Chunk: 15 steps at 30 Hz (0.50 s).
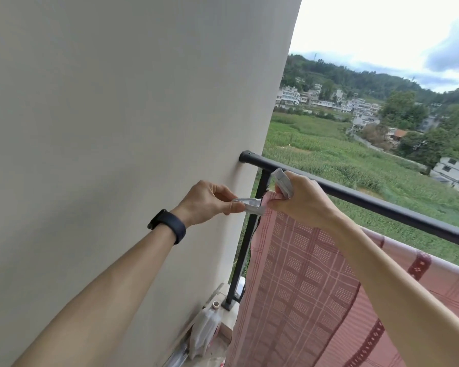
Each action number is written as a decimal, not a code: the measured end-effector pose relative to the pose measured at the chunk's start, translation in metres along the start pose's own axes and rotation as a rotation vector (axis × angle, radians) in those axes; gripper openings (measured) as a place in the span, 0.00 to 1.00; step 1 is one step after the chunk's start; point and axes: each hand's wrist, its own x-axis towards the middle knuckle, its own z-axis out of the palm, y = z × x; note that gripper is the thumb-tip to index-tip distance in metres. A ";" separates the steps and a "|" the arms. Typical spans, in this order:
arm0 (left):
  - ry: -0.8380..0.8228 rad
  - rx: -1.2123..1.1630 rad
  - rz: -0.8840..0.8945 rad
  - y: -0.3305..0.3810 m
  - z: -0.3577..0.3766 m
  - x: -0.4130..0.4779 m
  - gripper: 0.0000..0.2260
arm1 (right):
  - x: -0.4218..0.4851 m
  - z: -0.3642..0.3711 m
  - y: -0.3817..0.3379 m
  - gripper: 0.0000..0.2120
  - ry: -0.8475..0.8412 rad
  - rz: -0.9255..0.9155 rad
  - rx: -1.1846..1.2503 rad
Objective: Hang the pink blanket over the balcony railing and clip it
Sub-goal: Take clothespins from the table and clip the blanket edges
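Note:
The pink checked blanket (302,282) hangs on the near side of the black balcony railing (382,207), its top edge running off to the right. My right hand (305,202) grips the blanket's upper left corner together with a grey clip (282,182), just in front of the rail. My left hand (210,201), with a dark wristband, pinches another grey clip (249,203) whose jaws meet the same blanket corner. Whether that clip is clamped on the cloth I cannot tell.
A pale wall (117,128) fills the left side, meeting the rail's end cap (245,157). A black post (247,242) drops to the ledge. A plastic bottle (207,329) and clutter lie at the foot of the wall. Fields and houses lie beyond.

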 end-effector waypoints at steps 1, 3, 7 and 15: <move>-0.032 0.021 0.012 0.005 0.002 0.005 0.13 | 0.000 0.000 0.000 0.14 0.003 -0.002 0.010; -0.101 0.068 0.028 0.016 0.006 0.013 0.12 | 0.000 -0.001 0.000 0.15 0.010 -0.008 0.028; -0.182 0.146 0.065 0.032 0.015 0.027 0.08 | 0.000 -0.003 0.003 0.12 0.028 -0.021 0.037; -0.210 -0.045 -0.004 0.020 0.026 0.023 0.13 | -0.001 -0.003 0.001 0.12 0.053 0.020 0.028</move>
